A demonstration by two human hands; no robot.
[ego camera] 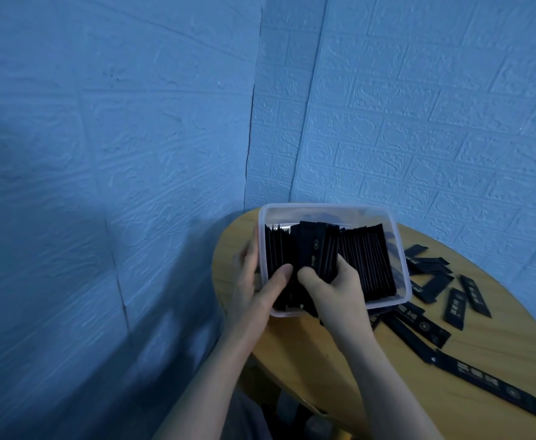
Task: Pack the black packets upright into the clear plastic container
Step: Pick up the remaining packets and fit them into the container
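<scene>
Black packets (366, 258) mostly sit upright in rows inside the clear plastic container (324, 208), which is on a round wood table (339, 360) w/ a blue brick-pattern wall (419, 106) behind. Left hand (254, 281) grips the container's left wall, thumb hooked over the rim and touching the packets just inside, other fingers curled round the outside. Right hand (333, 284) is curled round a bunch of packets (316, 249) in the middle of the box, thumb pinching the front of them, right next to the left thumb. Loose packets (457, 308) lie flat on the table, right of the right hand's fingers and past the box edge.
</scene>
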